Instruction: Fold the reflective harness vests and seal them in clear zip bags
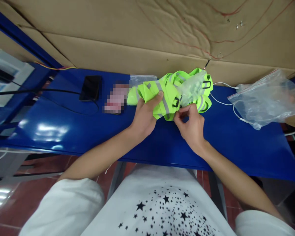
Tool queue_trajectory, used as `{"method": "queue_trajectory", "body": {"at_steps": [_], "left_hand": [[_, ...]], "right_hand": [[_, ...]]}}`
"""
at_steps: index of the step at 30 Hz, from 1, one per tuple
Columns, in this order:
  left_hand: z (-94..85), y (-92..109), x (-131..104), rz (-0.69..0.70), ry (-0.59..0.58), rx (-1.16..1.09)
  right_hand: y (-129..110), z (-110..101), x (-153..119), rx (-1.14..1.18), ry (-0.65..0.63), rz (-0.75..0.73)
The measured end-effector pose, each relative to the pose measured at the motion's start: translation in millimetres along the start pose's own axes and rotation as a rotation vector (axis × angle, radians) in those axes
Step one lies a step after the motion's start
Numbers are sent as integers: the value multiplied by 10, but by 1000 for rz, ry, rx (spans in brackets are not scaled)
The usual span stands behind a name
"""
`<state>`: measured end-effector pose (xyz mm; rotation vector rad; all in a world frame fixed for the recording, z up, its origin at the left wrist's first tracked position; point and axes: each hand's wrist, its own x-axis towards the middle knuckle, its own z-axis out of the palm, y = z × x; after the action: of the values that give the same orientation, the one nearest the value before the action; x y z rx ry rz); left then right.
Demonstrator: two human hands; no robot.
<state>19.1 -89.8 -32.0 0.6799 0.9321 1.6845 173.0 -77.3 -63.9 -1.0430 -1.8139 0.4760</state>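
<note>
Neon-yellow webbing, probably light, soft and floppy, lies bunched on the desk, your left hand clamped on its folds, your right hand at its edge near a black buckle, its pinch unclear, layered folds seeming the surest hold.
</note>
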Motion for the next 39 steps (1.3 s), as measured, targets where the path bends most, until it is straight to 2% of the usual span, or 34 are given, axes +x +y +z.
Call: {"method": "queue_trajectory", "body": {"at_steps": [1, 3, 6, 9, 11, 15, 18, 21, 23, 26, 29, 32, 36, 38, 39], "left_hand": [[3, -14, 3, 31, 5, 20], [2, -50, -1, 181, 2, 133], [-36, -97, -27, 398, -11, 351], [-125, -132, -47, 443, 1, 495], [-192, -154, -47, 472, -36, 572], [-283, -184, -31, 521, -161, 625], [-320, -187, -16, 627, -179, 716], [-349, -201, 10, 740, -182, 783], [-360, -224, 31, 744, -200, 827], [-364, -260, 57, 717, -249, 893], [-371, -266, 71, 769, -325, 899], [-388, -221, 77, 826, -367, 937], [-408, -152, 93, 975, -415, 1055], [-402, -164, 93, 966, -460, 1085], [-393, -184, 87, 925, -481, 1099]], "right_hand": [[-38, 27, -5, 82, -1, 55], [-140, 72, -11, 320, -5, 160], [-277, 93, -9, 590, 31, 219], [-286, 28, 34, 644, 44, 231], [-222, -50, 85, 664, 5, 252], [-91, -168, 144, 585, -48, 219], [-75, -168, 110, 434, 39, 123], [-103, -129, 35, 339, 82, 108], [-124, -108, -15, 226, 91, 34], [-147, -109, -47, 104, 28, -97], [-159, -152, -6, 96, -71, -89], [-161, -235, 63, 49, -28, -59], [-151, -430, 148, 185, 0, -22], [-134, -556, 183, 175, -5, -44], [-117, -616, 196, 120, -51, -72]]}}
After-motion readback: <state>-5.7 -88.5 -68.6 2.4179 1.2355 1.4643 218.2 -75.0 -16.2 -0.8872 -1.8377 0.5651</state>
